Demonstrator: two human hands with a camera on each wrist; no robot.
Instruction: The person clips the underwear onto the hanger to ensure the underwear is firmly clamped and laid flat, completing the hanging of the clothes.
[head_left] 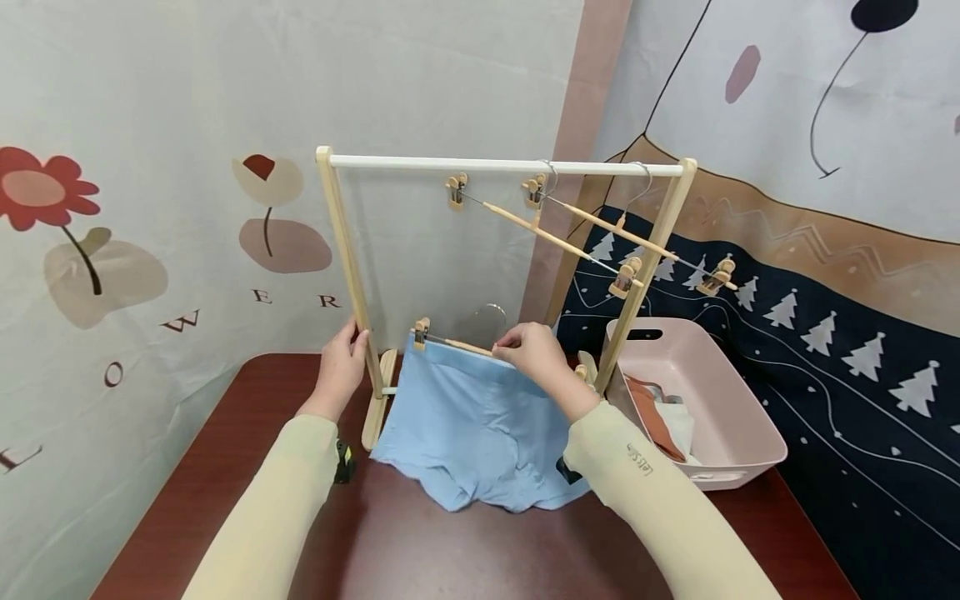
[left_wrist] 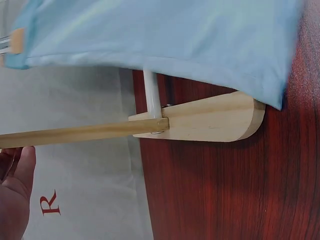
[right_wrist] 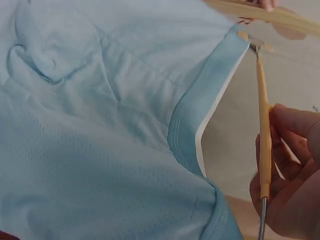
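Observation:
Light blue shorts [head_left: 487, 425] hang by the waistband from a wooden clip hanger [head_left: 468, 347], low between the posts of a small clothes rack [head_left: 510, 164]. My right hand [head_left: 536, 354] pinches the hanger's wooden bar near its middle; the right wrist view shows thumb and fingers around the bar [right_wrist: 264, 150]. One clip [head_left: 422, 332] grips the waistband's left corner; my right arm partly hides the other end. My left hand [head_left: 343, 367] holds the rack's left post [head_left: 347, 242] low down, thumb against the wood [left_wrist: 75, 134].
Two bare clip hangers [head_left: 558, 240] hang at the right of the rail, slanting toward me. A pink basket [head_left: 720, 383] with orange and white cloth [head_left: 660, 421] stands right of the rack. The rack's wooden foot [left_wrist: 215, 117] rests on the dark red table [head_left: 465, 558].

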